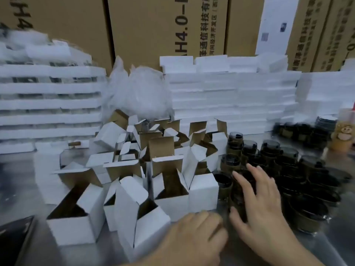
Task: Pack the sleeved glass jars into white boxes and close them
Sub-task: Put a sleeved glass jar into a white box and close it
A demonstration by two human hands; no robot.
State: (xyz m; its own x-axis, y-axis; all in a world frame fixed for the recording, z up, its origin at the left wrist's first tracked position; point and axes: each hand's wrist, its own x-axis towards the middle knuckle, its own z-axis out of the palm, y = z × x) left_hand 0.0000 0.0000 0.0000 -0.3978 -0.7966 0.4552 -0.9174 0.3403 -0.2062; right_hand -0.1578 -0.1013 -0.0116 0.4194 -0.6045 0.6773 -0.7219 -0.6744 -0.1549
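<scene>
The right hand (pixel 257 198) spreads loose over a jar (pixel 239 203) at four o'clock. The left hand (pixel 199 233) curls, its hold hidden. A careless grab could topple the crowded neighbouring jars (pixel 270 150).

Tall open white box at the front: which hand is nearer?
Left. The left hand sits just right of the box; the right hand is farther right, over the sleeved jars.
</scene>
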